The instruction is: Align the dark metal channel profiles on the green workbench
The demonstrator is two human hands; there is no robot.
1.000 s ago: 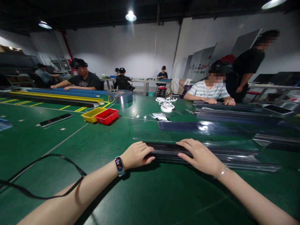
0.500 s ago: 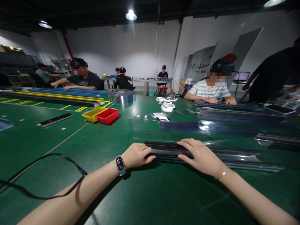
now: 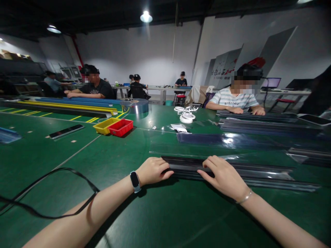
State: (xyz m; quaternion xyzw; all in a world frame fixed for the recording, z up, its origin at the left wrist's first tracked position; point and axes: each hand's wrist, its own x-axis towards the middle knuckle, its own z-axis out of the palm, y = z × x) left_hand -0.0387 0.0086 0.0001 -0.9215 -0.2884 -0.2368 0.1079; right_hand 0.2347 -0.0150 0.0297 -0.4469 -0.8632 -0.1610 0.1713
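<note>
Across the near middle of the green table (image 3: 144, 213), dark strips (image 3: 184, 167) lie lengthwise, running from the left hand (image 3: 155, 171) out to the right, past the right hand (image 3: 223, 177). Left hand grasps their left end, thumb on the near side, fingers over the top. Right hand is over the strips a bit further along, fingers bent, thumb toward the near edge; touching, it seems, but can't tell if it's really gripping. Watch (image 3: 134, 181) on left wrist, thin bracelet (image 3: 244, 198) on right. Black cord (image 3: 96, 189) loops by the left forearm. Just behind the strips: clear film (image 3: 191, 149), then a purple-tinted strip (image 3: 201, 138), shiny. White packet (image 3: 179, 128) and white coils (image 3: 187, 118) sit further back. To the left, yellow bin (image 3: 102, 128) and red bin (image 3: 121, 129) side by side, phone (image 3: 66, 131) flat near them. Behind the bins, roll of clear material (image 3: 138, 106) and long yellow profile (image 3: 69, 106). Person in striped shirt (image 3: 232, 100) across the table at right, both hands at more dark strips; person in black shirt (image 3: 97, 90) at far left, arms on the work surface. Others sit at tables in back, details too small.
</note>
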